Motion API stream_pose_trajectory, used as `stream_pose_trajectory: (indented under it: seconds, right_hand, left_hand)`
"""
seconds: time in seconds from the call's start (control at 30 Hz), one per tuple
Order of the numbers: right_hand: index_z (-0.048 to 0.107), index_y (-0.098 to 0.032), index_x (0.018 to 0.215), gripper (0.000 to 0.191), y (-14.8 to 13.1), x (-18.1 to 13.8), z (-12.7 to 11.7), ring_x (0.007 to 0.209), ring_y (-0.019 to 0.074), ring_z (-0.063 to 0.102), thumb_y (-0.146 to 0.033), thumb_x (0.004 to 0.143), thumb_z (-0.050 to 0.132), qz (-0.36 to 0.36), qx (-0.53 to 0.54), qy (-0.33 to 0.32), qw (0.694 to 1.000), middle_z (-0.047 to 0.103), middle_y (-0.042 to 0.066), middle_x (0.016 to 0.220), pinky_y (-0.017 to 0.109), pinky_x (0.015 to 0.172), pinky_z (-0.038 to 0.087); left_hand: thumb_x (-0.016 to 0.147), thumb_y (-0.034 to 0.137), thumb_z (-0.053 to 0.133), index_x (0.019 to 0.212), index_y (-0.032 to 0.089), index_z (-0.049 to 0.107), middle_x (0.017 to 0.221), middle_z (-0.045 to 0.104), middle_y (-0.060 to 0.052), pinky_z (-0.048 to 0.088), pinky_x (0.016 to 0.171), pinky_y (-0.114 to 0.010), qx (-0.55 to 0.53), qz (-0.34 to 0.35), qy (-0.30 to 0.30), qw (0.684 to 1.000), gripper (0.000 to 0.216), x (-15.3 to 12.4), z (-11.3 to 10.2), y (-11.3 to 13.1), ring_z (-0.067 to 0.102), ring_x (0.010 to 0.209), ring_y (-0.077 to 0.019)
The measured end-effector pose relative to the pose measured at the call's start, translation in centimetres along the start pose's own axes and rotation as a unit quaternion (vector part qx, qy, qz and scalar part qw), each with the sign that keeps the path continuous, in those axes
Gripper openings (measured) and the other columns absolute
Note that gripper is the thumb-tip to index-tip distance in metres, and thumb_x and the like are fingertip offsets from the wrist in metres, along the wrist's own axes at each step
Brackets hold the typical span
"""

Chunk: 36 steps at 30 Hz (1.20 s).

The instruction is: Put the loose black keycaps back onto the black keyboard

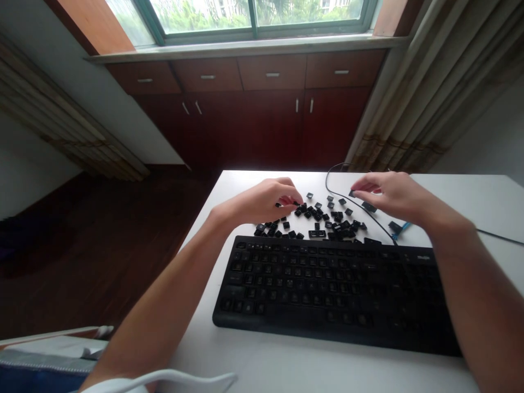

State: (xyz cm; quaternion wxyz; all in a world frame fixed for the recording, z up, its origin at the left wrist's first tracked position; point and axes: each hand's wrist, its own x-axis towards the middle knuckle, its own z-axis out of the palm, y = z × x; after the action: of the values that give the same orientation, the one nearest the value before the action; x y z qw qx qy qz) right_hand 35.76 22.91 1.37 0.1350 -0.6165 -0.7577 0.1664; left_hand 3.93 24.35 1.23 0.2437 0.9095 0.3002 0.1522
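A black keyboard with its keycaps taken off lies on the white table in front of me. Behind it, several loose black keycaps are scattered in a pile. My left hand hovers over the left side of the pile, fingers curled together in a pinch on a keycap. My right hand is at the right of the pile, thumb and forefinger pinched on a small black keycap.
The keyboard's black cable loops across the table behind the pile. A blue tool lies by the keyboard's back right edge. Dark wood cabinets stand under a window beyond the table. Curtains hang on both sides.
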Motion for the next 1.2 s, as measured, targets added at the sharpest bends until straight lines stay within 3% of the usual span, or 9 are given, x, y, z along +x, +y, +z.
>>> stream_pose_trajectory:
  seconds: [0.13, 0.3, 0.5, 0.67, 0.83, 1.2]
  right_hand:
    - [0.073, -0.024, 0.108, 0.031, 0.6, 0.6, 1.1, 0.097, 0.0253, 0.071, -0.043, 0.087, 0.061, 0.024, 0.007, -0.051, 0.998, 0.077, 0.005, 0.107, 0.038, 0.085, 0.057]
    - [0.074, -0.024, 0.106, 0.029, 1.8, 0.8, 1.0, 0.098, 0.0267, 0.070, -0.042, 0.086, 0.062, 0.051, -0.018, -0.107, 0.993, 0.076, 0.005, 0.108, 0.038, 0.082, 0.057]
    - [0.073, -0.025, 0.109, 0.030, -0.3, 0.6, 1.0, 0.096, 0.0242, 0.070, -0.042, 0.089, 0.061, 0.002, 0.005, -0.047, 0.999, 0.076, 0.004, 0.107, 0.034, 0.081, 0.056]
    - [0.071, -0.020, 0.114, 0.030, -3.3, 3.3, 2.5, 0.098, 0.0220, 0.069, -0.037, 0.090, 0.063, -0.017, 0.038, -0.047, 0.998, 0.075, 0.008, 0.112, 0.029, 0.081, 0.055]
    - [0.076, -0.019, 0.104, 0.028, -3.9, 6.4, 3.8, 0.090, 0.0222, 0.071, -0.039, 0.088, 0.067, -0.021, 0.028, -0.106, 0.994, 0.077, 0.010, 0.105, 0.027, 0.074, 0.055]
    - [0.080, -0.018, 0.102, 0.038, -2.1, 8.7, 3.8, 0.091, 0.0251, 0.071, -0.049, 0.083, 0.068, -0.067, -0.004, -0.200, 0.978, 0.077, 0.011, 0.106, 0.030, 0.074, 0.055]
  left_hand:
    - [0.094, 0.023, 0.057, 0.114, 0.021, 0.073, 0.111, 0.066, -0.008, 0.053, 0.075, -0.026, 0.024, 0.008, -0.017, 1.000, 0.026, 0.0, -0.2, 0.3, 0.067, 0.087, -0.0155]
    - [0.094, 0.021, 0.055, 0.112, 0.022, 0.074, 0.108, 0.067, -0.007, 0.051, 0.076, -0.026, 0.054, -0.002, -0.044, 0.998, 0.026, 0.0, -0.1, 0.4, 0.066, 0.088, -0.0161]
    - [0.094, 0.022, 0.056, 0.112, 0.023, 0.073, 0.109, 0.068, -0.006, 0.051, 0.075, -0.025, 0.046, -0.019, -0.052, 0.997, 0.025, -0.2, -0.2, -0.2, 0.067, 0.086, -0.0153]
    - [0.090, 0.020, 0.061, 0.105, 0.021, 0.073, 0.103, 0.069, -0.006, 0.053, 0.073, -0.024, 0.038, -0.034, -0.051, 0.997, 0.020, -0.4, -0.7, 0.0, 0.068, 0.086, -0.0157]
    - [0.091, 0.023, 0.061, 0.104, 0.019, 0.073, 0.104, 0.070, -0.007, 0.053, 0.073, -0.024, 0.041, -0.041, -0.056, 0.997, 0.019, -0.7, -1.6, 0.5, 0.068, 0.084, -0.0156]
    - [0.089, 0.017, 0.061, 0.101, 0.019, 0.075, 0.100, 0.073, -0.005, 0.053, 0.076, -0.023, 0.050, -0.011, -0.058, 0.997, 0.019, -1.0, -2.0, 0.5, 0.069, 0.086, -0.0157]
